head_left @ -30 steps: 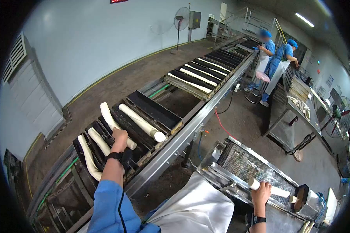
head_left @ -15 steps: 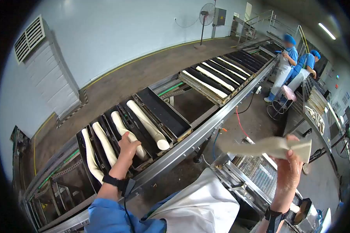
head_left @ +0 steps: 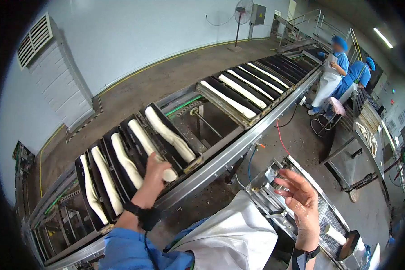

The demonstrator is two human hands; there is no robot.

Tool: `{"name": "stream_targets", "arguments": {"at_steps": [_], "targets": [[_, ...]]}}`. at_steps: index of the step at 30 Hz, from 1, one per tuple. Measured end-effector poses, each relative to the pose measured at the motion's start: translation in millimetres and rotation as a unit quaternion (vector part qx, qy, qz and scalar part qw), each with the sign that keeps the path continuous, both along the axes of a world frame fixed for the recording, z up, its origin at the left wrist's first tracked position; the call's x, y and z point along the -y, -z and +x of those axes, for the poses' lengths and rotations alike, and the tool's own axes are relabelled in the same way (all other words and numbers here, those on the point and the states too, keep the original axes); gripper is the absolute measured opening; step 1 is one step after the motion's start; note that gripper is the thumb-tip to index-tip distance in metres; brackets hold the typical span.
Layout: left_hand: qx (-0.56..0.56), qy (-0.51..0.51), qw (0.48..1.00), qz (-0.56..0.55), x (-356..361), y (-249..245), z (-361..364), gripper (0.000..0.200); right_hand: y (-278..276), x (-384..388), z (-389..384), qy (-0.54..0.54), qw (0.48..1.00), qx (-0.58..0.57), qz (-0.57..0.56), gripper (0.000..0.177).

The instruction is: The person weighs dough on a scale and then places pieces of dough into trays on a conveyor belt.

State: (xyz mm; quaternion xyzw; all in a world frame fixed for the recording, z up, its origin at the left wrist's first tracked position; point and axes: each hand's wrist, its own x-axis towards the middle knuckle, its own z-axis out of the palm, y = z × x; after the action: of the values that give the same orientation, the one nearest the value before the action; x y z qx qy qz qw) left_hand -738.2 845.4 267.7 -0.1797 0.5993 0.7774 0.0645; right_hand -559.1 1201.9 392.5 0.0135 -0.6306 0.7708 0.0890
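- The left grip covers the near end of one dough roll; whether its fingers clasp the roll is unclear.
- The right grip hides part of the mesh machine.
- The two co-workers are too small for their hands to be made out.
- The near end of the conveyor is lost in the dark lens rim.

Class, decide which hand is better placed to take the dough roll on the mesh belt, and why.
Right. The right hand is open and empty above the mesh belt near the dough roll; the left hand rests on tray dough.
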Motion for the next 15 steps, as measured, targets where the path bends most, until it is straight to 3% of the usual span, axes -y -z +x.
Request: {"name": "stream_targets", "arguments": {"at_steps": [2, 4, 5, 6, 8, 10, 12, 15], "targets": [[-0.011, -0.094, 0.995, 0.009, 21.2, 2.4, -4.2, 0.085, 18.3, -14.2, 6.5, 0.030, 0.997, 0.037, 0.054, 0.056], [-0.138, -0.044, 0.989, -0.040, 54.9, 41.7, -20.2, 0.082, 36.0, -30.5, 8.9, 0.049, 0.994, 0.061, 0.073, 0.052], [-0.184, -0.076, 0.970, -0.143, 47.8, 22.9, -9.5, 0.080, 44.6, -37.9, 14.6, 0.073, 0.988, 0.095, 0.093, 0.048], [-0.186, -0.032, 0.957, -0.222, 55.0, 12.8, -7.5, 0.079, 54.2, -46.8, 20.5, 0.099, 0.980, 0.128, 0.112, 0.045], [-0.274, -0.056, 0.844, -0.457, 77.0, 41.2, -18.8, 0.080, 77.8, -70.3, 33.4, 0.126, 0.977, 0.136, 0.104, 0.043], [-0.273, -0.033, 0.788, -0.551, 84.4, 33.6, -10.3, 0.082, 102.5, -98.4, 48.0, 0.157, 0.956, 0.166, 0.182, 0.039], [-0.246, -0.014, 0.783, -0.572, 71.1, 23.9, -23.2, 0.077, 125.5, -145.8, 50.0, 0.203, 0.939, 0.190, 0.202, 0.044], [-0.249, -0.057, 0.755, -0.604, 37.4, -27.3, -24.2, 0.068, 126.4, -183.4, 71.9, 0.261, 0.764, 0.280, 0.520, 0.054]]}}
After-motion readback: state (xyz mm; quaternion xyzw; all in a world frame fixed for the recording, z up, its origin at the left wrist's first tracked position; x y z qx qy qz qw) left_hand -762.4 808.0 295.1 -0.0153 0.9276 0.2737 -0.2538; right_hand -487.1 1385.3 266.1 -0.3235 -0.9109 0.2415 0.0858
